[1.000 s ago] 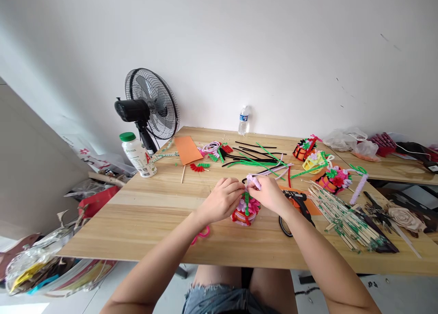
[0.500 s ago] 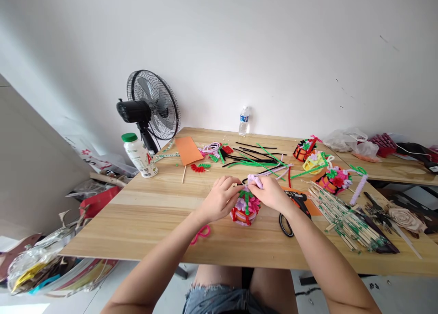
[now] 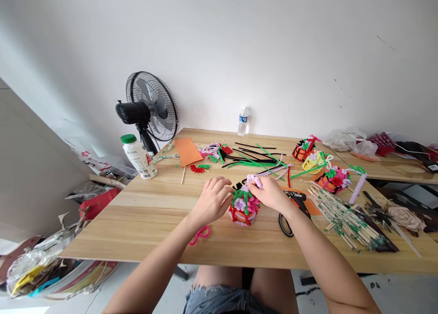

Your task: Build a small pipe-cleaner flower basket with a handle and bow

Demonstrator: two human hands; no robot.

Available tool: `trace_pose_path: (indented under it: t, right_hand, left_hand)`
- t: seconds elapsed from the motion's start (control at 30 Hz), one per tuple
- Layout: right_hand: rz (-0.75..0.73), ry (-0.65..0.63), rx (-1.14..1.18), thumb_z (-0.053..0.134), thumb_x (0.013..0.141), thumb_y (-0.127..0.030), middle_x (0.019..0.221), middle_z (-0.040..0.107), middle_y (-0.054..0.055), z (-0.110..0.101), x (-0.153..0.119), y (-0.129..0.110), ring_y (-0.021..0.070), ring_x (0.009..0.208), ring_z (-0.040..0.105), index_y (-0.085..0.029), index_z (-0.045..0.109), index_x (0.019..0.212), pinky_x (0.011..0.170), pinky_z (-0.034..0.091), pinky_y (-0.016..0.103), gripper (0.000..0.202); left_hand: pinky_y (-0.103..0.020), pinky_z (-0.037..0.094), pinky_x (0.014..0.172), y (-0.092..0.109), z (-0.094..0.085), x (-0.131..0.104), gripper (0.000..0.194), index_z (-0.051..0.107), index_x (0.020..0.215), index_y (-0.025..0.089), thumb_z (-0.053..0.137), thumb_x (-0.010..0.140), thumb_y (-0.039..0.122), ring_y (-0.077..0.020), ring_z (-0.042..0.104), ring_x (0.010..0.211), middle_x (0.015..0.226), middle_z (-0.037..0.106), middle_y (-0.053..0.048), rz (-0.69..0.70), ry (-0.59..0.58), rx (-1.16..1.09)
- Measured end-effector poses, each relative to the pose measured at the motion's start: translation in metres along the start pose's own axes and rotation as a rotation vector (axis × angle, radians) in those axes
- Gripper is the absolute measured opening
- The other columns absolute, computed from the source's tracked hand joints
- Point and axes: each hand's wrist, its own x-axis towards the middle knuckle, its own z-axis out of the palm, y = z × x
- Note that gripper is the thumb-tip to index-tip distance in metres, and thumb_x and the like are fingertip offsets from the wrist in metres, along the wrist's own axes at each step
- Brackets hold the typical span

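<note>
A small flower basket (image 3: 243, 216) made of pipe cleaners, with orange sides, red bands and pink, lilac and green flowers on top, stands on the wooden table in front of me. My right hand (image 3: 268, 192) is closed on a lilac pipe-cleaner piece (image 3: 253, 181) at the basket's upper right; the fingertips are partly hidden. Just left of the basket, my left hand (image 3: 212, 199) holds nothing, its fingers bent and apart. A pink pipe-cleaner loop (image 3: 201, 234) lies below that hand. Black-handled scissors (image 3: 285, 226) rest beside my right forearm.
Loose pipe cleaners (image 3: 256, 158) spread behind the basket. An orange card (image 3: 188, 151), a white bottle (image 3: 138, 157) and a fan (image 3: 152, 106) stand left. Further right are finished baskets (image 3: 333, 179), a glue gun (image 3: 297, 196) and wrapped sticks (image 3: 349, 218). A water bottle (image 3: 242, 121) stands by the wall.
My left hand has let go of the basket's top and moved slightly left, its fingers opening. Black and green pieces there now show. My right hand keeps its hold.
</note>
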Motion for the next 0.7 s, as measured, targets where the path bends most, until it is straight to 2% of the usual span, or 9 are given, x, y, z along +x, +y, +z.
trace_pose_path:
  t: [0.07, 0.2, 0.33, 0.5, 0.7]
  right_hand:
    - [0.008, 0.023, 0.034, 0.052, 0.08, -0.031, 0.059, 0.052, -0.003, -0.002, -0.001, 0.001, 0.0118, 0.056, 0.044, -0.021, 0.044, 0.06, 0.053, 0.031, 0.023, 0.024]
    - [0.007, 0.048, 0.093, 0.057, 0.079, -0.039, 0.068, 0.057, -0.002, -0.008, -0.005, 0.007, 0.0133, 0.061, 0.049, -0.022, 0.047, 0.069, 0.056, 0.036, 0.023, 0.023]
    - [0.02, 0.062, 0.167, 0.06, 0.081, -0.045, 0.087, 0.066, 0.003, -0.016, -0.007, 0.012, 0.0179, 0.078, 0.059, -0.021, 0.057, 0.09, 0.068, 0.044, 0.027, 0.026]
    - [0.032, 0.082, 0.263, 0.061, 0.082, -0.052, 0.101, 0.069, 0.006, -0.021, -0.007, 0.02, 0.0216, 0.093, 0.063, -0.021, 0.06, 0.101, 0.08, 0.048, 0.033, 0.036]
    - [0.031, 0.082, 0.319, 0.062, 0.082, -0.054, 0.111, 0.068, 0.009, -0.018, -0.004, 0.03, 0.0237, 0.102, 0.063, -0.022, 0.059, 0.108, 0.088, 0.05, 0.038, 0.041]
  left_hand:
    - [-0.038, 0.043, 0.085, -0.001, -0.001, -0.003, 0.007, 0.057, 0.091, 0.018, 0.051, 0.092, 0.021, -0.0227, 0.055, 0.101, 0.103, 0.063, -0.01, -0.092, 0.061, -0.095]
    - [-0.034, 0.045, 0.08, -0.004, -0.006, -0.013, 0.011, 0.055, 0.084, 0.019, 0.049, 0.092, 0.021, -0.0185, 0.058, 0.087, 0.088, 0.064, -0.006, -0.235, 0.19, -0.252]
    - [-0.031, 0.046, 0.075, -0.008, -0.013, -0.035, 0.016, 0.056, 0.08, 0.02, 0.047, 0.092, 0.025, -0.0173, 0.059, 0.078, 0.077, 0.062, -0.003, -0.407, 0.263, -0.291]
    - [-0.03, 0.045, 0.069, -0.014, -0.015, -0.077, 0.022, 0.054, 0.079, 0.02, 0.041, 0.093, 0.032, -0.0167, 0.057, 0.071, 0.071, 0.058, -0.001, -0.652, 0.222, -0.238]
    - [-0.031, 0.045, 0.067, -0.019, -0.012, -0.112, 0.032, 0.05, 0.07, 0.022, 0.035, 0.094, 0.037, -0.0178, 0.055, 0.067, 0.065, 0.055, -0.001, -0.774, 0.146, -0.194]
